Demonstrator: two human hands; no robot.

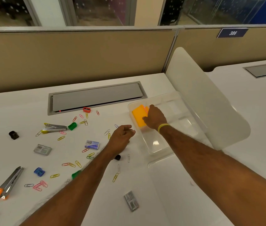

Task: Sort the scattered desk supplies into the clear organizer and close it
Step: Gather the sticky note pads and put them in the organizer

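The clear organizer (174,115) lies open at the desk's right side, its lid (161,162) flat in front of it. My right hand (155,118) is inside the organizer's left compartment, fingers on a stack of orange and pink sticky notes (138,115). My left hand (122,137) hovers over the desk just left of the organizer, fingers loosely curled with nothing visible in them. Several coloured paper clips (77,163), two staplers (54,128) (9,181), staple boxes (92,144) (42,149) (131,200) and sharpeners (86,109) (72,126) (39,171) lie scattered to the left.
A grey cable hatch (96,97) is set in the desk behind the supplies. A white curved divider (210,101) stands right of the organizer. A beige partition wall (80,59) closes the back. A black item (14,135) lies far left, another (117,157) under my left forearm.
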